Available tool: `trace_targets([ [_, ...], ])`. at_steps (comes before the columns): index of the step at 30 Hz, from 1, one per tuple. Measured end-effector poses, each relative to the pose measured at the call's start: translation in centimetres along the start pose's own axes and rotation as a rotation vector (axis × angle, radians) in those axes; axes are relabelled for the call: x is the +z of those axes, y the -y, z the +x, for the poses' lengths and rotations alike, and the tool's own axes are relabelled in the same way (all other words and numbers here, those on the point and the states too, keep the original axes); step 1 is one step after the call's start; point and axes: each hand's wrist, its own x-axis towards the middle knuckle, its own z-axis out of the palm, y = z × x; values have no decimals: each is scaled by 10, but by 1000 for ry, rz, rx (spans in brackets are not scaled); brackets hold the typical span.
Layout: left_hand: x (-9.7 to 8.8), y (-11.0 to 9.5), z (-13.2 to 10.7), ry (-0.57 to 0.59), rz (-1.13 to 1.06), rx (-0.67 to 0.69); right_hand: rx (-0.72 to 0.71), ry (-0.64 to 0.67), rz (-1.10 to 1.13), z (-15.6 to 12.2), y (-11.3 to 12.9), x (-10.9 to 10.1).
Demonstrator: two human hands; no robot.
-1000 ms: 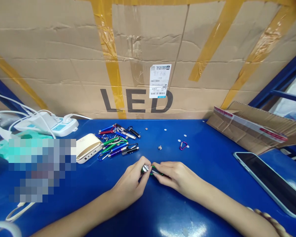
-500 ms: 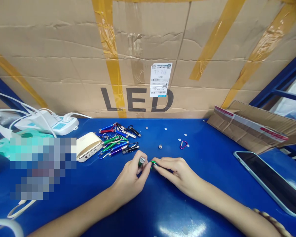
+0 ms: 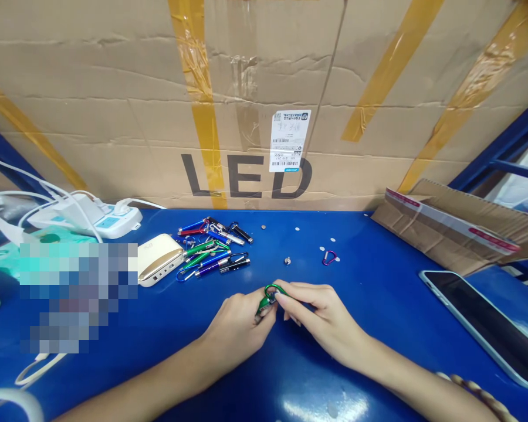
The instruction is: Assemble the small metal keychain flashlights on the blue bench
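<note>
My left hand (image 3: 242, 321) is closed around a small green metal keychain flashlight (image 3: 263, 307), most of it hidden by the fingers. A green carabiner (image 3: 273, 286) is pinched between the thumb and fingers of my right hand (image 3: 328, 313). The carabiner curves over the end of the flashlight; whether the two are joined I cannot tell. Beyond my hands lies a pile of similar keychain flashlights (image 3: 211, 264) in blue, green, red, purple, black and silver, several with carabiners. A pink-red carabiner (image 3: 330, 257) and a small metal piece (image 3: 287, 261) lie on the blue table (image 3: 229, 387).
A cream and gold power bank (image 3: 161, 258) sits left of the pile, with a white power strip (image 3: 114, 221) and cables behind. A phone (image 3: 484, 325) lies at right, near an open cardboard box (image 3: 449, 228). A large carton (image 3: 136, 117) walls off the back.
My hands have come together, and the flashlight in my left hand has turned and dropped slightly. The green carabiner now meets its end and shows more clearly.
</note>
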Motion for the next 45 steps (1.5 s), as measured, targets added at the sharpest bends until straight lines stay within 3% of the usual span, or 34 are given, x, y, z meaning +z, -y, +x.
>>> trace_targets([
  [13,-4,-5,7,-61,-202,-86,48,76,-49,5,-9,-10],
  [18,-12,-4,5,-163,23,-155,70,97,-132,9,-20,-14],
  [23,-18,-2,6,-160,149,-160,140,64,-140,12,-28,-16],
  [27,-14,2,7,-194,12,-155,167,35,-75,13,-27,-17],
  [32,-11,2,7,-190,-281,-18,181,93,114,11,-24,-13],
  [35,-9,1,6,-116,-338,42,137,164,97,8,-25,-10],
  [39,-6,-1,5,-96,-317,53,-47,241,-110,4,-25,-10],
  [42,-4,-2,3,-138,-328,31,-118,235,-298,2,-24,-12],
  [45,-4,-2,2,-142,-350,-8,-126,181,-306,1,-23,-12],
])
